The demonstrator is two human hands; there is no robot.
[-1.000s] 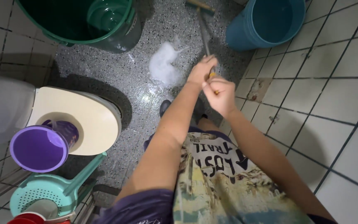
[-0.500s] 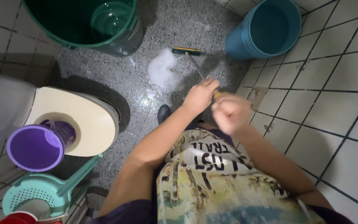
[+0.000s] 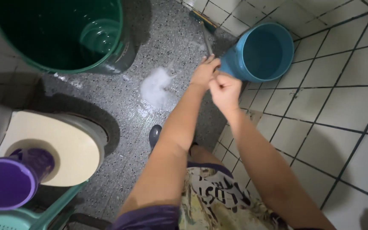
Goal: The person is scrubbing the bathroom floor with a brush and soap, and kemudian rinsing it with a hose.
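Note:
Both of my hands grip the thin handle of a long scrub brush [image 3: 208, 39]. My left hand [image 3: 205, 71] is the farther one on the handle and my right hand [image 3: 224, 89] sits just behind it. The brush head with its yellow and green edge [image 3: 202, 19] rests on the speckled grey floor where it meets the white tiled wall, beside a blue bucket [image 3: 264, 52]. A patch of white foam [image 3: 156, 87] lies on the wet floor left of my hands.
A large dark green bucket [image 3: 64, 38] holding a smaller green pail stands at top left. A cream toilet seat [image 3: 64, 149], a purple cup [image 3: 9, 181] and a teal basket [image 3: 18, 217] are at lower left. White tiled wall [image 3: 333, 115] fills the right. My dark shoe [image 3: 154, 135] is on the floor.
My hands and the brush have pushed forward and to the right, from near the foam patch to the wall edge by the blue bucket. The view has shifted closer to the floor.

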